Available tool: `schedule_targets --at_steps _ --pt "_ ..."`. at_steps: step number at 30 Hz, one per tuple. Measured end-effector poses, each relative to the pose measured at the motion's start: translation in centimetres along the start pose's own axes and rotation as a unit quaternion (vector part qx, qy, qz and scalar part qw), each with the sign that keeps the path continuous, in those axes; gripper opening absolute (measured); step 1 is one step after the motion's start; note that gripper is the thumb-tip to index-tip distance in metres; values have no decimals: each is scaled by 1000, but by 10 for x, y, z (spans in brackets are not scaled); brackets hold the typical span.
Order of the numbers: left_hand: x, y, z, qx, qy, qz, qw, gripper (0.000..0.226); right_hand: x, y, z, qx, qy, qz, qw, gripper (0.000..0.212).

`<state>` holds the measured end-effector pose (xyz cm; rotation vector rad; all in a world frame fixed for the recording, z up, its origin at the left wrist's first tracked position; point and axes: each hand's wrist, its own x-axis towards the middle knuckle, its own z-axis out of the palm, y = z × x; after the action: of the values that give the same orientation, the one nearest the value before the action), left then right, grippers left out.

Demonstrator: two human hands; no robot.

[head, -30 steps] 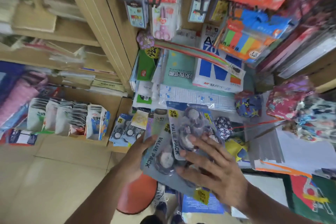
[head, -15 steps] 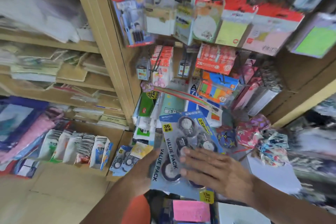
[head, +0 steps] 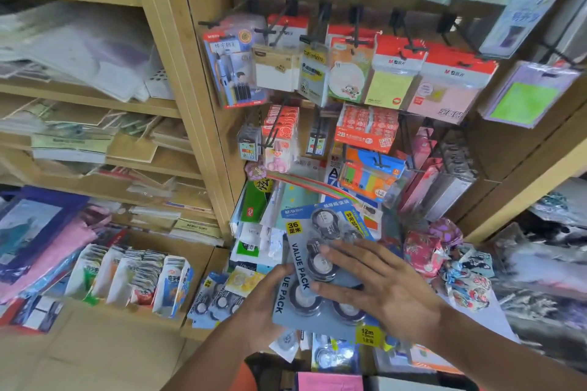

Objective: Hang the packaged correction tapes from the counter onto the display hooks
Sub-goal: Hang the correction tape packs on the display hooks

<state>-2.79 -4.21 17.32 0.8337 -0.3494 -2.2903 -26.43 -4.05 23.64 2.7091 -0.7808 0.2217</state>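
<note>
Lifted slightly toward display hooks (head: 355,25) since earlier frame: correction tape packs (head: 320,263) (two, overlapped). Left hand (head: 263,305) gripping left edge; right hand (head: 381,289) flat on top, fingers spread.

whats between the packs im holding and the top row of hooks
In the head view, above the correction tape packs hang colored index tabs, a red 2B box and pink scissors, then sticky notes on the top hooks.

Sticky-note packs (head: 389,74) hang above an eraser box (head: 365,128), beside wooden shelves (head: 79,98) stacked with paper.
</note>
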Motion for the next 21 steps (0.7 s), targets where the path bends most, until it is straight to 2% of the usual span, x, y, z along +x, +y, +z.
schedule_targets --at_steps 1,5,8,10,13,19,21 --pt "-1 2 3 -7 21 -2 1000 52 2 5 -4 -7 -17 -2 1000 87" --pt "1 6 -3 27 -6 7 1000 53 7 16 -12 -37 -71 8 997 99" --pt "4 5 -5 15 -18 -7 1000 50 6 18 -11 -28 -46 44 998 102" --pt "7 6 -5 26 -7 16 1000 43 5 21 -9 -9 -21 43 999 92" --pt "5 10 4 54 22 42 997 45 3 21 -9 6 14 41 999 66" --pt "1 15 19 72 39 81 993 40 0 23 -3 2 57 48 997 65" --pt "6 17 22 87 64 88 990 34 -2 28 5 3 44 56 997 72"
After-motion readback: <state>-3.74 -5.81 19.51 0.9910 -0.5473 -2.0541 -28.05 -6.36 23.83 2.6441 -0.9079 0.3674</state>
